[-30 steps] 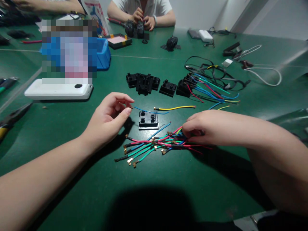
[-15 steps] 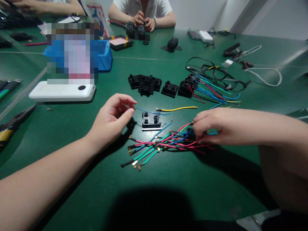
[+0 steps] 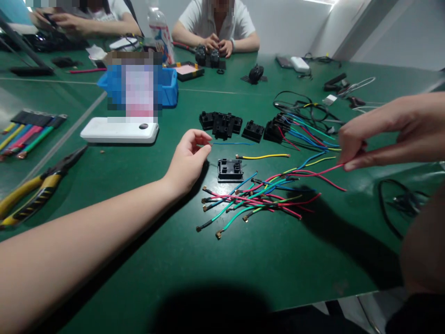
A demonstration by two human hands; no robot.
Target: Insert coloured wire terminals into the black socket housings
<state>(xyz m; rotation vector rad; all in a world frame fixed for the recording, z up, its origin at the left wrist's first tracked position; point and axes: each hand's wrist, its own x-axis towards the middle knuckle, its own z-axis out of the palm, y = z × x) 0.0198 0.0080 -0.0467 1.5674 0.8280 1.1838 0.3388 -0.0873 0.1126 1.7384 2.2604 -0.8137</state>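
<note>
My left hand (image 3: 192, 157) pinches one end of a thin blue wire (image 3: 233, 144), which stretches rightward above the table. Just right of that hand lies a black plastic block (image 3: 230, 170) with raised parts, and a yellow wire (image 3: 266, 157) rests behind it. At the right, my right hand (image 3: 361, 139) pinches the end of a red wire (image 3: 325, 171) that runs back to the loose bundle of red, green and blue wires (image 3: 257, 199). Several of these wires have brass-coloured terminals at their left ends.
Black blocks (image 3: 222, 125) stand behind, one group wired. Pliers (image 3: 45, 185), a white power bank (image 3: 120, 131) and bundled coloured wires (image 3: 31, 134) are at left. A blue bin (image 3: 169, 88) and black cables (image 3: 306, 106) lie farther back. Two people sit across the table.
My right hand has moved right and up from the bundle, drawing a red wire with it. My left hand still holds the blue wire. The camera view has shifted left.
</note>
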